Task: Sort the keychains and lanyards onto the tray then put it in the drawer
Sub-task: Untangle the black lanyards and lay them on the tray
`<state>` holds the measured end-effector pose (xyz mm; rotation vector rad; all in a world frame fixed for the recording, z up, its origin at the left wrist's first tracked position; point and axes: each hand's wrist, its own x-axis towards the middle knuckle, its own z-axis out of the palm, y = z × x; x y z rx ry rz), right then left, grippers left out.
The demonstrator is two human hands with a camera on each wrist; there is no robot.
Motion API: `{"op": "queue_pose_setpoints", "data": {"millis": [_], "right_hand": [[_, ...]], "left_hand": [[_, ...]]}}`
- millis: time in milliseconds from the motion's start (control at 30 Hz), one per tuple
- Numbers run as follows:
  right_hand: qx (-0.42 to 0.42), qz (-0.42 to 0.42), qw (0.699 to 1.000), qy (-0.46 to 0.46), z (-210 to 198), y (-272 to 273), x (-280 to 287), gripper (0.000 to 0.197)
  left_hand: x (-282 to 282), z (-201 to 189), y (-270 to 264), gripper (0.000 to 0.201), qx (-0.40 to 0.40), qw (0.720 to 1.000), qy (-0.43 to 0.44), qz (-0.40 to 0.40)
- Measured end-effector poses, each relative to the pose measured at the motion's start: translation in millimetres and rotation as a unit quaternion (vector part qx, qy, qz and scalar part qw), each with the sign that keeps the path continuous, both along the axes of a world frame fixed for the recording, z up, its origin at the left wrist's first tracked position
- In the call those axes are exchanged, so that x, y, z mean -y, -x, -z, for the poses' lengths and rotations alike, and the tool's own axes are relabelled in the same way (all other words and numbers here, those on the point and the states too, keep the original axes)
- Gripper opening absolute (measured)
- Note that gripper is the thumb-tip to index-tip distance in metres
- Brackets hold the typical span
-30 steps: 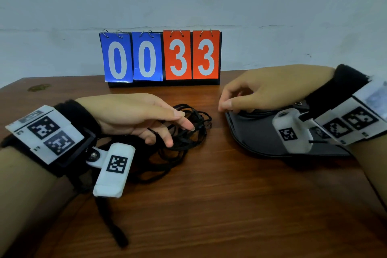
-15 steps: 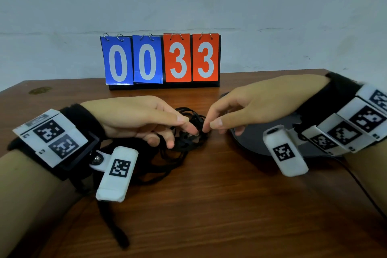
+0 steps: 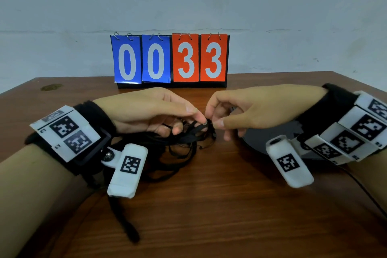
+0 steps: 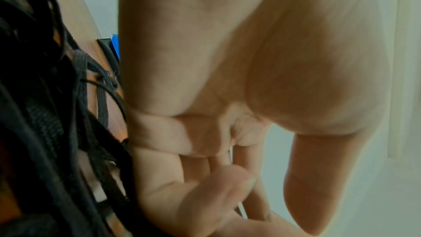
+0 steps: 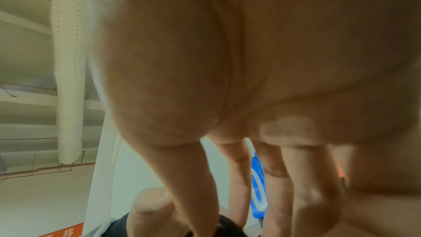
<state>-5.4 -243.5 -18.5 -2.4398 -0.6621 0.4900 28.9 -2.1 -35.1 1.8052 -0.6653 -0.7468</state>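
At table centre, toward 12 o'clock from the viewer: left hand (image 3: 146, 111) and right hand (image 3: 251, 111) met fingertip to fingertip over a tangle of black lanyards (image 3: 182, 142). Left thumb and forefinger pinched on one strand at the top of the tangle, remaining fingers curled in among the loops (seen from the left wrist as dark woven straps (image 4: 52, 132) pressed against the palm side). Right thumb and forefinger closed on the same knot from 3 o'clock, other fingers loosely bent; from the right wrist, only a dark scrap under the fingertips, too blurred to make out. Rest of the tangle spread on the wooden table (image 3: 209, 205) at 6 o'clock of the left hand. Dark tray (image 3: 257, 142) flat on the table beneath the right wrist, largely covered. Flip scoreboard (image 3: 169, 58) reading 0033 at 12 o'clock, against the wall.
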Motion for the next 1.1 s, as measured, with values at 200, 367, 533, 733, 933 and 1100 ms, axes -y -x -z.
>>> {"op": "queue_pose_setpoints", "data": {"millis": [200, 367, 533, 733, 933, 1100], "right_hand": [[0.026, -0.018, 0.999, 0.025, 2, -3, -3, 0.012], [0.005, -0.013, 1.000, 0.012, 3, -4, -3, 0.023], [0.088, -0.007, 0.995, 0.035, -1, 1, -4, 0.025], [0.178, 0.032, 0.983, 0.007, -6, 3, -5, 0.026], [0.108, 0.052, 0.989, -0.081, -11, 5, -8, 0.030], [0.041, 0.043, 0.980, -0.188, -11, 5, -10, 0.033]], "left_hand": [[-1, 4, -4, 0.027, 0.004, 1.000, 0.011, 0.012], [-2, 7, -8, 0.019, 0.016, 1.000, -0.002, 0.007], [-3, 9, -9, 0.028, 0.011, 1.000, -0.016, 0.004], [-4, 4, -3, 0.033, 0.060, 0.997, -0.053, -0.008], [-4, 1, -5, 0.021, 0.144, 0.982, 0.021, -0.119], [-5, -2, -3, 0.019, 0.199, 0.969, 0.048, -0.140]]}}
